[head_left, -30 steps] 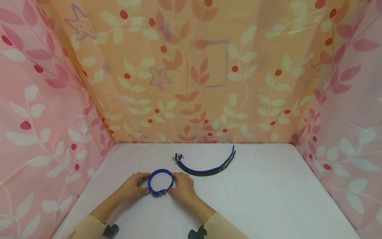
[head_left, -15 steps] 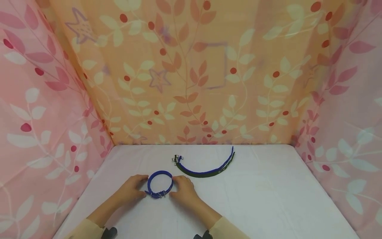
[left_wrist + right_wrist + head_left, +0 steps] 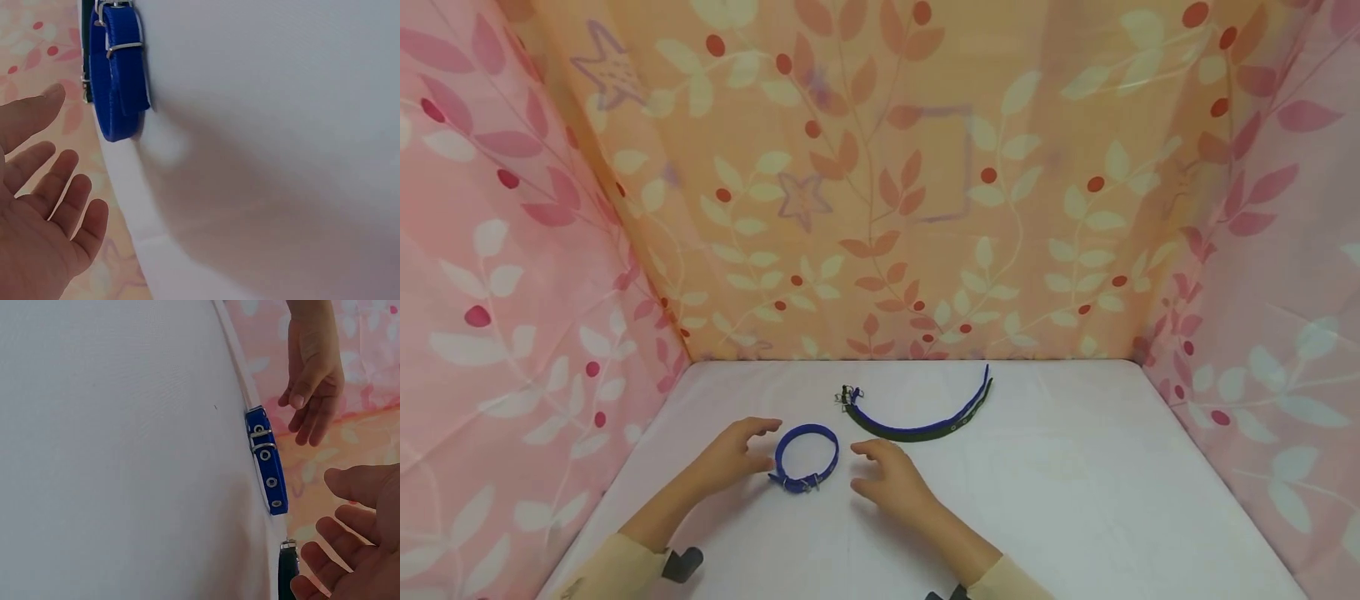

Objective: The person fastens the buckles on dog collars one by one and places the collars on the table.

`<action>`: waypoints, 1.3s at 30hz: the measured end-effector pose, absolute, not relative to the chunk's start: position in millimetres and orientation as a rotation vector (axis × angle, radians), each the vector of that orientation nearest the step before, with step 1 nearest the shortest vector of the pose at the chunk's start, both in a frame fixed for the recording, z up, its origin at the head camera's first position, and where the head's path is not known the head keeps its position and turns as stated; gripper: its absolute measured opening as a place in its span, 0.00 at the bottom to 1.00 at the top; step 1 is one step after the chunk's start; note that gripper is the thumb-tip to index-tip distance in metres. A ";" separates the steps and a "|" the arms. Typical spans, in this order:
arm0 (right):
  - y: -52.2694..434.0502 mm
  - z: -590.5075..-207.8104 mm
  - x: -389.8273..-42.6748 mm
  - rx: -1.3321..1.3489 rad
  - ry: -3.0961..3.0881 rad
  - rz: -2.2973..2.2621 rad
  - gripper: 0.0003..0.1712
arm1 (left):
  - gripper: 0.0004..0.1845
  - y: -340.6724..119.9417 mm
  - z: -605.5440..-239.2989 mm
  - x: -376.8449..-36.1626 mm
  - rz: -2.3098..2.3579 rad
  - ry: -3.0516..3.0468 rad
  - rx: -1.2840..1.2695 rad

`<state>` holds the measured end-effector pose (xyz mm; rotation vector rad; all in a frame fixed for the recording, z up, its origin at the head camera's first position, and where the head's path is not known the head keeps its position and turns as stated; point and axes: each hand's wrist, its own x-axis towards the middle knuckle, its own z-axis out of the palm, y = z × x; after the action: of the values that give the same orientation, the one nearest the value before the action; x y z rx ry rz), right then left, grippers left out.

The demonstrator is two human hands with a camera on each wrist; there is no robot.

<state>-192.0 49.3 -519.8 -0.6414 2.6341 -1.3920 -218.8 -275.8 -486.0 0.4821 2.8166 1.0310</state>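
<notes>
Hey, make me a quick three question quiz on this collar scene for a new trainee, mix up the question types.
1. True or false: the left hand is gripping the buckled blue collar.
2. Multiple choice: where does the open collar lie? A) farther back on the white table than the buckled one, B) under the right hand, C) hanging on the curtain.
3. Fill in: the buckled collar lies ______ the two hands.

Key
1. False: both hands are open and apart from it, one on each side.
2. A.
3. Between.
</notes>
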 end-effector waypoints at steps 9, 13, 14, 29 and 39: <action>88.4 -501.6 -186.6 -0.738 2.759 -1.362 0.27 | 0.29 -252.7 -482.2 -227.4 1.056 2.826 0.475; 114.2 -499.3 -186.3 -0.699 2.819 -1.411 0.27 | 0.29 -240.8 -484.1 -230.8 1.070 2.809 0.469; 120.9 -499.2 -186.8 -0.676 2.829 -1.428 0.27 | 0.29 -238.2 -484.5 -231.5 1.069 2.804 0.470; 205.5 -498.5 -218.7 -0.534 2.955 -1.445 0.27 | 0.29 -205.7 -480.6 -258.5 1.079 2.827 0.512; 249.7 -508.2 -253.6 -0.534 3.041 -1.432 0.26 | 0.34 -191.2 -482.2 -286.3 1.050 2.843 0.498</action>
<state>-253.6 249.7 -508.2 -0.5343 3.0413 -1.4323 -286.3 -191.2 -482.2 0.4980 2.8425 1.0504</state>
